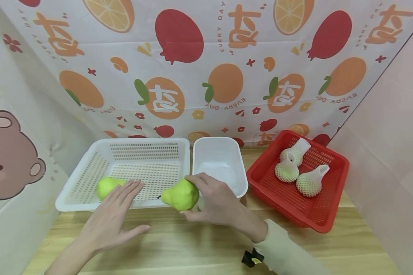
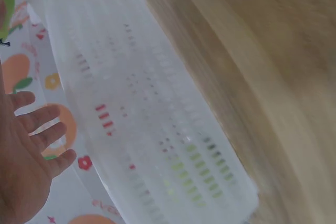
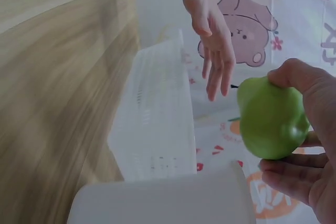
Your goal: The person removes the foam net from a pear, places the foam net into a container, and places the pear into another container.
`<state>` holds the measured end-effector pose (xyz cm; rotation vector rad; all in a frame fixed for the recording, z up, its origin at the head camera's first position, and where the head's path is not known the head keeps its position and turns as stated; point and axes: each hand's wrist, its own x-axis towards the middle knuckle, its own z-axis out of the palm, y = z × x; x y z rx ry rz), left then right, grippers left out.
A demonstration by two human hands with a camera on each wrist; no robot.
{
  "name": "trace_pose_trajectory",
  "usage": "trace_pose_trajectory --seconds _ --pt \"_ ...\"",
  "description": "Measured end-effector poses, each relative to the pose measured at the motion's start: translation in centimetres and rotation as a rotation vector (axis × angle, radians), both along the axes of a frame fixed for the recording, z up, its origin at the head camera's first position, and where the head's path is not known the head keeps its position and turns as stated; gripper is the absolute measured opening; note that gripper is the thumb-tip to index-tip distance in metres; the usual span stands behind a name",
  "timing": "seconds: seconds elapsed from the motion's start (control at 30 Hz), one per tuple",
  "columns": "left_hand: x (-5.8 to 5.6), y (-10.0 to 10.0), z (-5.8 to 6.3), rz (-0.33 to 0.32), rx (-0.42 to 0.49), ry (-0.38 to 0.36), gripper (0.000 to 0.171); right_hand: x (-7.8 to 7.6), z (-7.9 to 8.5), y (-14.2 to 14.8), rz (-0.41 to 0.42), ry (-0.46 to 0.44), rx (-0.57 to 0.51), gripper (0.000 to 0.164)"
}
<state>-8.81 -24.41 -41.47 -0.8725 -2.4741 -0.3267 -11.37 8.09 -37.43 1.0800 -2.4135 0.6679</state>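
Observation:
My right hand (image 1: 215, 200) grips a green pear (image 1: 181, 195) by its broad end, the dark stem pointing left. In the head view this pear overlaps the front right corner of the white perforated basket (image 1: 63, 204). The right wrist view shows the held pear (image 3: 270, 116) above the rim level of the white containers. My left hand (image 1: 111, 217) is empty, with fingers straight and thumb spread, over the basket's front edge. A second green pear (image 1: 106, 186) lies inside the basket at the left, partly hidden behind the left hand.
A smaller white bin (image 1: 220, 143) stands right of the basket. Farther right, a red basket (image 1: 342, 179) contains three pears in foam nets, one of them a netted pear (image 1: 309, 184) at the front. Behind rises a fruit-printed cloth (image 1: 192, 91); everything stands on a wooden table (image 1: 179, 244).

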Motion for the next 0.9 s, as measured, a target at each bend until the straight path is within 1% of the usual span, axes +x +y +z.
trace_pose_trajectory --seconds 0.07,0.27,0.4,0.57,0.77,0.83,0.9 --pt "0.2 -0.8 -0.3 0.013 0.007 0.001 0.113 -0.4 0.1 -1.1 -0.017 0.001 0.047 0.08" --pt "0.9 -2.8 -1.3 0.031 0.03 0.008 0.116 -1.7 0.4 -4.2 -0.057 -0.037 0.144 0.077" --pt "0.9 -3.4 -1.7 0.03 0.032 0.013 0.115 -2.4 0.7 -6.4 -0.105 -0.058 0.218 0.075" --pt "1.0 -3.9 -1.9 0.032 0.027 0.03 0.114 -3.1 1.2 -9.6 -0.137 -0.104 0.267 0.069" --pt "1.0 -4.7 -1.9 0.047 0.041 0.027 0.114 -4.0 0.8 -12.4 -0.178 -0.081 0.31 0.064" --pt "0.9 -5.0 -1.9 0.049 0.044 0.029 0.115 -4.4 0.4 -13.2 -0.194 -0.098 0.319 0.063" --pt "0.9 -5.3 -1.9 0.049 0.047 0.036 0.115 -4.8 0.1 -13.8 -0.209 -0.138 0.329 0.06"
